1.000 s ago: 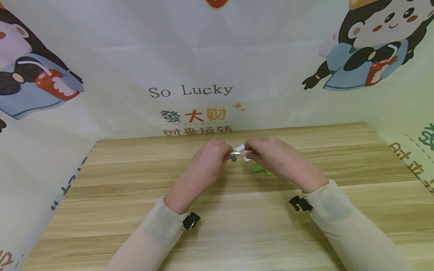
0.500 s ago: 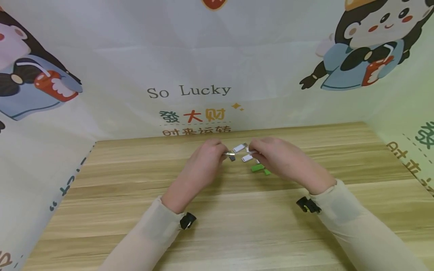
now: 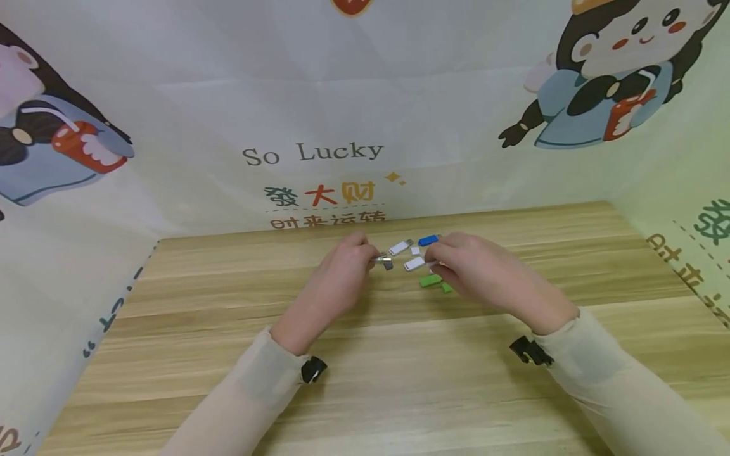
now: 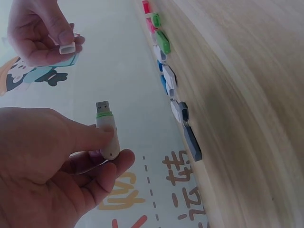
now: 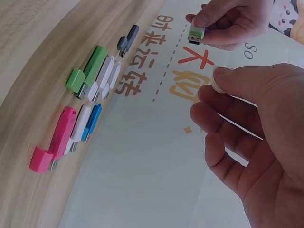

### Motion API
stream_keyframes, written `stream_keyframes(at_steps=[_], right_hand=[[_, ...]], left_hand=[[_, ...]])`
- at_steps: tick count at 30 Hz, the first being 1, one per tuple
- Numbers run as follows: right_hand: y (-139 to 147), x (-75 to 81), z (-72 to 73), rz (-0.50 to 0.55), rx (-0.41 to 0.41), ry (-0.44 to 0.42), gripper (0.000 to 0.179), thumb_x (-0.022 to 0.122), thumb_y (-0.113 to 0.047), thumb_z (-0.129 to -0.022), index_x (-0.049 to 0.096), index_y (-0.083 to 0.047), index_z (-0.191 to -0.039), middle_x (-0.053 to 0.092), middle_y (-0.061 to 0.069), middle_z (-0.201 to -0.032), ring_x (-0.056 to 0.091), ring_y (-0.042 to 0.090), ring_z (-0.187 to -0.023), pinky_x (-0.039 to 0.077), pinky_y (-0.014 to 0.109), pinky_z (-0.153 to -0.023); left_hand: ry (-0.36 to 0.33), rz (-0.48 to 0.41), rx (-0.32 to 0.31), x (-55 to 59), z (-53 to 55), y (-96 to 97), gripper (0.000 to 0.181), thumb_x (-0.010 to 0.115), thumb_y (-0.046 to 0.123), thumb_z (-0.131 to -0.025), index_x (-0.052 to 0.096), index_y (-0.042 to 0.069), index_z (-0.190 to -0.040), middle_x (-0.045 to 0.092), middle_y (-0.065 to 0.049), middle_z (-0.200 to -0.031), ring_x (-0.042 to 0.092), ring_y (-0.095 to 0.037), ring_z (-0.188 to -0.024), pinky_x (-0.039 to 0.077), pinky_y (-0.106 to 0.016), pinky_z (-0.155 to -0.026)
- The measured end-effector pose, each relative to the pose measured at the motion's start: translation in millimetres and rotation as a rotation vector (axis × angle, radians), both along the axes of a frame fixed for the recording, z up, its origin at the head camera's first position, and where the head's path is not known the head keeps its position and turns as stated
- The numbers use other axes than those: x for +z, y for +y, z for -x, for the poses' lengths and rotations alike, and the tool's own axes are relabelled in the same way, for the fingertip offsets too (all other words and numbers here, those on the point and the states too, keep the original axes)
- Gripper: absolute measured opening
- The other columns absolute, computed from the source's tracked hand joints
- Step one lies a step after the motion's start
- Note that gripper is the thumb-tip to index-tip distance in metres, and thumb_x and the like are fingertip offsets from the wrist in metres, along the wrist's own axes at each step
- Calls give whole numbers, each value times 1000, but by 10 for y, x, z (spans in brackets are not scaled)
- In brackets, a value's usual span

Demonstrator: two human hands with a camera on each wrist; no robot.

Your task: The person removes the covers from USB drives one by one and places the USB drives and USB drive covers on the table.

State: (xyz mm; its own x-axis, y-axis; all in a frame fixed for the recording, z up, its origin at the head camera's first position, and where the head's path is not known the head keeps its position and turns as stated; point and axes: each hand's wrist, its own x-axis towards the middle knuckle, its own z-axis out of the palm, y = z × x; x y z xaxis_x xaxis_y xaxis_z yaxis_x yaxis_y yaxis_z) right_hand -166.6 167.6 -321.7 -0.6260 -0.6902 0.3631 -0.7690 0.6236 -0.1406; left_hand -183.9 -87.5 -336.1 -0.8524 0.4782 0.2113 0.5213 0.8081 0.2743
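My left hand pinches a white USB stick with a green band between thumb and fingers; its metal plug is bare. A small white cap is between the thumb and forefinger of my right hand, apart from the stick. Both hands are raised over the table's far part. Below them lie a green USB stick, a pink one, a blue one, a dark grey one and several white ones, with loose caps beside some.
The wood-grain table spreads out in front of me. A printed white backdrop rises behind its far edge and along both sides. Each sleeve cuff carries a black clip-like piece.
My right hand has drawn to the right with the cap, widening the gap to the USB stick. A blue USB stick has come into view beside it. The left hand has hardly moved.
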Motion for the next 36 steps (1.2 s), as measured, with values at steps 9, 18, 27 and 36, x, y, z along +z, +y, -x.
stream_keyframes(at_steps=[9, 18, 27, 36], right_hand=[[67, -14, -35, -6, 27, 63, 13, 82, -2, -93, 75, -4, -103, 70, 6, -99, 66, 21, -88, 58, 36, -77], [113, -31, -81, -21, 12, 48, 15, 82, -3, -93, 75, -5, -106, 68, 4, -99, 64, 19, -87, 57, 35, -77], [138, -38, -131, -29, 3, 46, 11, 82, -6, -94, 74, -7, -101, 66, 2, -96, 62, 17, -84, 57, 34, -74], [156, -67, -142, -26, 9, 35, 12, 82, -4, -93, 75, -6, -103, 68, 2, -97, 64, 17, -84, 58, 35, -75]], left_hand=[[-24, 30, -8, -54, 58, 19, 15, 70, 0, -101, 79, 1, -113, 61, -7, -96, 62, -21, -90, 58, -34, -87], [-66, 36, 4, -173, 152, 74, 13, 75, 5, -98, 78, 4, -111, 70, -7, -100, 67, -24, -97, 58, -38, -93], [-181, 9, 5, -269, 251, 131, 8, 73, 5, -100, 73, 3, -107, 74, -10, -105, 69, -25, -100, 58, -39, -94], [-236, 18, 8, -320, 311, 151, 4, 73, 7, -100, 72, 4, -102, 73, -6, -101, 66, -20, -92, 58, -38, -87]])
